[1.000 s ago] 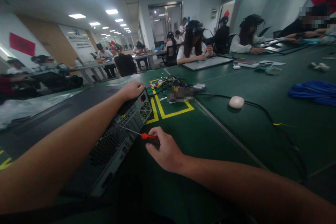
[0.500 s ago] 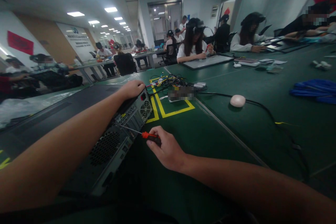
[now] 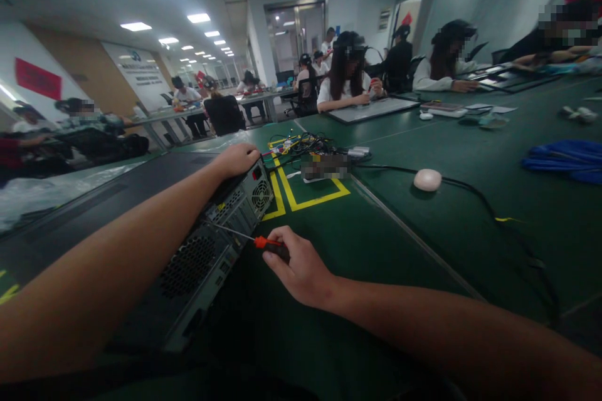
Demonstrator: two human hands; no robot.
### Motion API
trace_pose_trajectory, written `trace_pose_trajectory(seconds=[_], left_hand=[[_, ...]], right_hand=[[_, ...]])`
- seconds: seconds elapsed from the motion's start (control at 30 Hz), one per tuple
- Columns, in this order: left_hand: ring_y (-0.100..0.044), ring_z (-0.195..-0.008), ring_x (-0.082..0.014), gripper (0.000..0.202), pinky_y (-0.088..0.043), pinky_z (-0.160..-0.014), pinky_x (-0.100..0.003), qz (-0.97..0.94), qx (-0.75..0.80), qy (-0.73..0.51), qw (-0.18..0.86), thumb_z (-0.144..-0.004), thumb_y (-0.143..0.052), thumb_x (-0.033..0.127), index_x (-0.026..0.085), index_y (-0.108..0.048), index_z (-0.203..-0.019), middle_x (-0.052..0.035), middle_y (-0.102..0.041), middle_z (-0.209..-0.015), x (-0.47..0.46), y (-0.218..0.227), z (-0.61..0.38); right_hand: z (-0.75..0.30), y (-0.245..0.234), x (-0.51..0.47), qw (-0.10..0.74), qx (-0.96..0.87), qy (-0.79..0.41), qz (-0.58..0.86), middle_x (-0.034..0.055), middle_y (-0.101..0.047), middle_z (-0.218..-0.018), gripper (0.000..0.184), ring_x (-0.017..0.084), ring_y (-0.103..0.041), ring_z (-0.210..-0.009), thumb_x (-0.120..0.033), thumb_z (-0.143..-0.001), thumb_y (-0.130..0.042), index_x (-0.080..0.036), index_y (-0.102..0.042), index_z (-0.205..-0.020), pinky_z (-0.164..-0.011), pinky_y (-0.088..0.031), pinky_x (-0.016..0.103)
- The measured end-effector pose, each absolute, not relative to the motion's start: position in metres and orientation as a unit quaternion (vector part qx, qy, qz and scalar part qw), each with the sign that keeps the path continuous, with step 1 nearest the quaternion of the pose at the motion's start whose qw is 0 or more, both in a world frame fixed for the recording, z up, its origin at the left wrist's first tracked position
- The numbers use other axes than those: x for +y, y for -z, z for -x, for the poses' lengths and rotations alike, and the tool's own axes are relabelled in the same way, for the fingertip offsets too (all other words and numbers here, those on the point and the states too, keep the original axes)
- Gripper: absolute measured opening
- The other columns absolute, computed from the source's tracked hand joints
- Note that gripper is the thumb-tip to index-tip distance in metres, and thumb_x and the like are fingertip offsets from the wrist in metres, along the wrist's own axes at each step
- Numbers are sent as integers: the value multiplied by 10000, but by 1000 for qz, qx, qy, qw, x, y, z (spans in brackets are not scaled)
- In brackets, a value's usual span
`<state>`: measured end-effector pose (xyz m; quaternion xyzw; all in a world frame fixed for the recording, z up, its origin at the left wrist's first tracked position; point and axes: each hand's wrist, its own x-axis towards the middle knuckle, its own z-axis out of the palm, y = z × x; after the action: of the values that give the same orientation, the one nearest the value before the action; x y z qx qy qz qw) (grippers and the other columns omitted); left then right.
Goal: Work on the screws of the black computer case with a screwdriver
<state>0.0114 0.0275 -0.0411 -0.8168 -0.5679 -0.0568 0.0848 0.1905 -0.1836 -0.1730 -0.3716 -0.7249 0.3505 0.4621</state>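
The green table [image 3: 390, 250] stretches toward three o'clock. The computer case [image 3: 126, 194] lies at eight o'clock, its back panel [image 3: 239, 216] facing four. The right hand [image 3: 303, 266] grasps a screwdriver [image 3: 262, 243] beside that panel's edge, shaft pointing to ten o'clock; tip contact is unclear. The left hand [image 3: 239, 160] rests over the case's two-o'clock corner, finger grip hidden. The right hand has room toward two o'clock, up to a pale rounded object [image 3: 427, 180]. Since the earlier frame, both hands and screwdriver stay nearly unmoved.
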Motion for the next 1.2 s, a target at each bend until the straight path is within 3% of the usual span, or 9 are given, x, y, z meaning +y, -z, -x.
trace_pose_trajectory(seconds=[0.23, 0.4, 0.63, 0.83, 1.2], left_hand=[[-699, -1155, -289, 548, -521, -947, -329, 818, -565, 56, 89, -997, -307, 400, 185, -785, -1156, -110, -771, -1251, 32, 42, -10], [-693, -1156, -288, 539, -516, -950, -331, 821, -562, 66, 78, -999, -319, 379, 173, -788, -1164, -120, -769, -1255, 31, 41, -9], [-693, -1133, -281, 490, -511, -950, -340, 817, -567, 76, 67, -1015, -348, 359, 183, -790, -1133, -113, -774, -1232, 24, 38, -13], [-694, -1121, -292, 510, -512, -943, -335, 824, -557, 69, 75, -1006, -331, 335, 138, -788, -1121, -145, -769, -1224, 26, 39, -13], [-696, -1129, -280, 517, -507, -935, -322, 821, -561, 73, 74, -1004, -339, 371, 171, -795, -1143, -126, -772, -1234, 29, 41, -10]], right_hand=[[-191, 172, -184, 459, -726, -347, 376, 18, -663, -941, 113, 178, -613, -804, -240, -962, -626, -212, -600, -1069, -776, -457, 321], [-191, 170, -183, 460, -733, -329, 377, 44, -698, -1019, 130, 192, -643, -890, -276, -1017, -603, -203, -649, -1114, -821, -473, 331], [-192, 171, -179, 436, -751, -326, 373, 35, -715, -966, 227, 192, -656, -874, -306, -1099, -483, -207, -688, -1110, -799, -456, 331], [-189, 172, -182, 424, -735, -348, 398, 39, -702, -1005, 224, 206, -661, -876, -265, -972, -650, -205, -578, -1175, -817, -473, 347], [-190, 174, -181, 437, -736, -343, 387, 22, -664, -974, 106, 188, -631, -869, -229, -985, -612, -227, -552, -1073, -817, -458, 334]])
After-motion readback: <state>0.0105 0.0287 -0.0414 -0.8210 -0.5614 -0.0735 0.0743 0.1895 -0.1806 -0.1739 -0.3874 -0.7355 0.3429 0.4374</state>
